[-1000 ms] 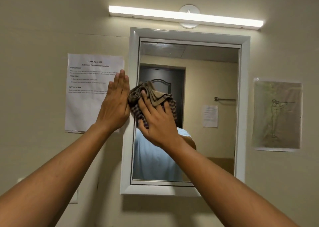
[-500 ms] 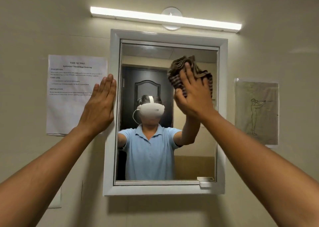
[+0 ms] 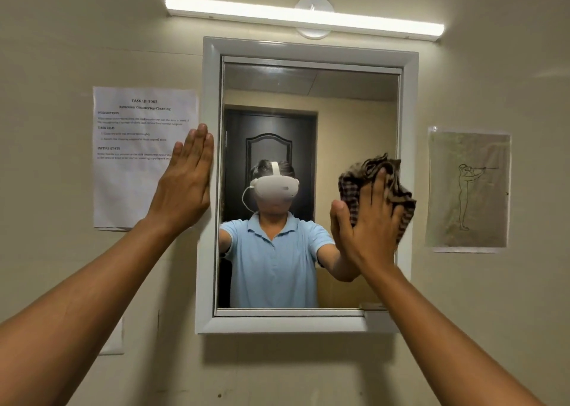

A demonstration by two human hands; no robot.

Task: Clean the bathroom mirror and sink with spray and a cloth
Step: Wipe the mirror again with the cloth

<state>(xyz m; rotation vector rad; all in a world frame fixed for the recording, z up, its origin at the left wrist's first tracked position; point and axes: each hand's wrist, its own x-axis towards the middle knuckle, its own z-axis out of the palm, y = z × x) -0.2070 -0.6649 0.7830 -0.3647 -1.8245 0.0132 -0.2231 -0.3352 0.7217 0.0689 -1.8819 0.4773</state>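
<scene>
The checked brown cloth (image 3: 389,173) is bunched against the mirror (image 3: 345,112) at its right edge, mid-height, overlapping the white frame. The right hand (image 3: 367,223) presses it with fingers extended, not curled round it. The left hand (image 3: 185,186) lies flat, fingers straight, on the frame's left edge, beside a printed sheet (image 3: 135,165).

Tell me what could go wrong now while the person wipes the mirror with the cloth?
1. The right hand only presses the bunched cloth flat against the mirror; it is not gripped, so it might slip down.
2. The cloth overlaps the right side of the frame, so a wide stroke could brush the taped drawing.
3. The left hand leans on the printed sheet and might crease it.
</scene>
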